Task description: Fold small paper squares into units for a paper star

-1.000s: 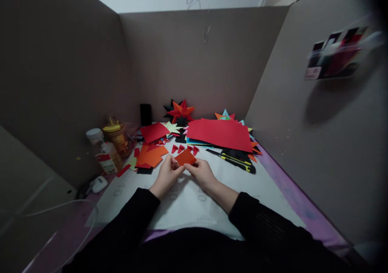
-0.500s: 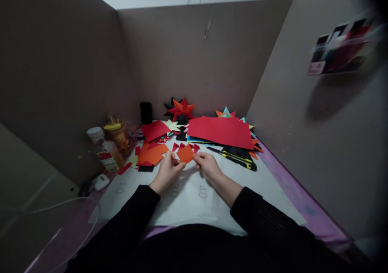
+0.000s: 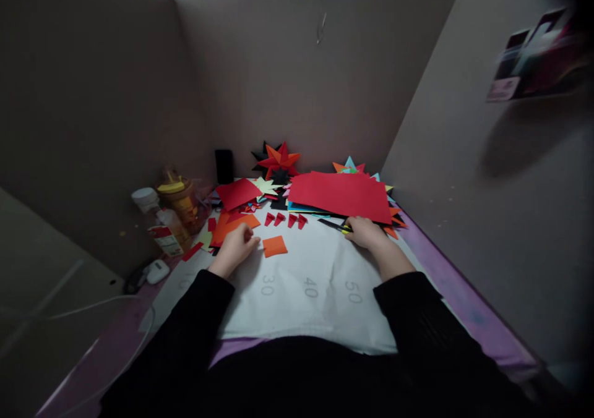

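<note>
A small orange paper square [image 3: 275, 246] lies flat on the white numbered sheet [image 3: 288, 310]. Just left of it is my left hand [image 3: 236, 248], its fingers loosely curled with the thumb apart and nothing visible in them. Farther right, my right hand [image 3: 366, 234] has its fingers closed over the handles of black and yellow scissors [image 3: 331, 224]. The dark blades point left and the grip covers most of the handles. Several small folded red paper pieces [image 3: 291, 221] stand in a row behind the square.
Red paper sheets [image 3: 341, 194] are stacked at the back right, in front of a folded paper star [image 3: 349, 166]. Orange paper [image 3: 244, 221] and a red sheet [image 3: 239, 193] lie left. Bottles [image 3: 162, 225], an earphone case [image 3: 156, 272] and a cable line the left side. Grey partitions enclose the desk.
Both hands held the orange square before; it now lies on the sheet. My left hand has let go and drawn left. My right hand has moved right onto the scissors. The view has tilted down.
</note>
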`<state>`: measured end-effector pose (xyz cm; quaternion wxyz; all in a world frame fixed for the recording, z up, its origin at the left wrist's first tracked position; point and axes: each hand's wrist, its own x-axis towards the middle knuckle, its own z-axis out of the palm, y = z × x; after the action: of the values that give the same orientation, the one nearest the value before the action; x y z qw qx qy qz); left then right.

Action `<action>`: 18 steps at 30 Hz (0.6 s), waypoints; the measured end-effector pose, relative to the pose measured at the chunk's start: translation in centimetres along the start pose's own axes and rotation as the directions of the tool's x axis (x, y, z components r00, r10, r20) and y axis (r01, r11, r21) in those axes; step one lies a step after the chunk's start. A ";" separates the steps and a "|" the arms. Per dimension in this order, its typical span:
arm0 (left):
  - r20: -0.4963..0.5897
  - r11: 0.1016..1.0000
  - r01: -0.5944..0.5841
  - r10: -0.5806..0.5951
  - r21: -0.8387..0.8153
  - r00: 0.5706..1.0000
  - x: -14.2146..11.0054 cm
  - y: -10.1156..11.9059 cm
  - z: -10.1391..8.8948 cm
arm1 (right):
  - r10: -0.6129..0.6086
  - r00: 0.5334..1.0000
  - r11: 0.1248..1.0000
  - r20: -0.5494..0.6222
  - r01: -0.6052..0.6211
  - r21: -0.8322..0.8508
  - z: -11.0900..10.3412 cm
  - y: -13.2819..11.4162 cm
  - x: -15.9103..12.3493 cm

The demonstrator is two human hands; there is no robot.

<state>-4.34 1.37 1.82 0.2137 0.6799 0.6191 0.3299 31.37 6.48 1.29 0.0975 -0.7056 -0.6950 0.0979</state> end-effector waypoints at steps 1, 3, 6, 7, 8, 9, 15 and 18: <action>-0.009 0.995 -0.081 0.082 0.057 0.997 -0.1 0.3 0.2 | -0.018 1.000 0.999 0.016 0.019 -0.034 -0.1 0.0 -0.1; 0.075 0.973 -0.191 0.183 0.126 0.980 -0.5 1.0 0.8 | -0.053 0.998 0.995 0.035 0.056 -0.084 -0.5 0.1 -0.2; 0.166 0.966 -0.203 0.177 0.162 0.970 -1.0 1.7 1.9 | -0.110 0.993 0.986 0.037 0.113 -0.118 -1.4 -0.1 -0.8; 0.179 0.969 -0.190 0.161 0.156 0.971 -1.0 1.7 2.2 | -0.138 0.990 0.984 0.018 0.139 -0.113 -1.7 -0.5 -1.0; 0.183 0.974 -0.175 0.147 0.145 0.972 -0.9 1.7 2.5 | -0.169 0.986 0.980 -0.008 0.167 -0.105 -1.9 -1.0 -1.3; 0.181 0.978 -0.159 0.133 0.138 0.974 -0.8 1.5 2.7 | -0.214 0.974 0.975 -0.068 0.209 -0.078 -1.9 -1.8 -1.7; 0.108 0.979 -0.135 0.119 0.153 0.987 -0.3 0.9 2.8 | -0.476 0.879 0.879 -0.031 0.473 -0.062 0.0 -8.2 -4.4; 0.149 0.969 -0.206 0.185 0.137 0.971 -0.5 1.1 2.9 | -0.470 0.882 0.873 0.028 0.469 -0.135 1.3 -9.3 -4.9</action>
<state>-1.52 1.04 0.48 0.1691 0.7729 0.5562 0.2543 21.95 1.70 2.59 0.0713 -0.5213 -0.8501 0.0210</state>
